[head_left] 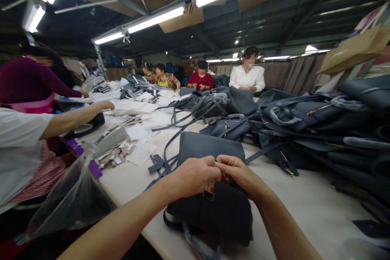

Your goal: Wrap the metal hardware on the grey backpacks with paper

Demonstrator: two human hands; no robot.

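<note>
Fingers of the left hand and right hand curl closed on the top edge of a navy leather handbag, their tips hidden. Gold clasp sits just below; the bag lies on the near desk.

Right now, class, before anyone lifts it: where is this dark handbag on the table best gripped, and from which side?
Grip the handbag by its top edge beside the gold clasp, coming from the near side, where the left hand and right hand are. It lies flat on the table, so that edge is probably the easiest for the fingers to reach.
</note>
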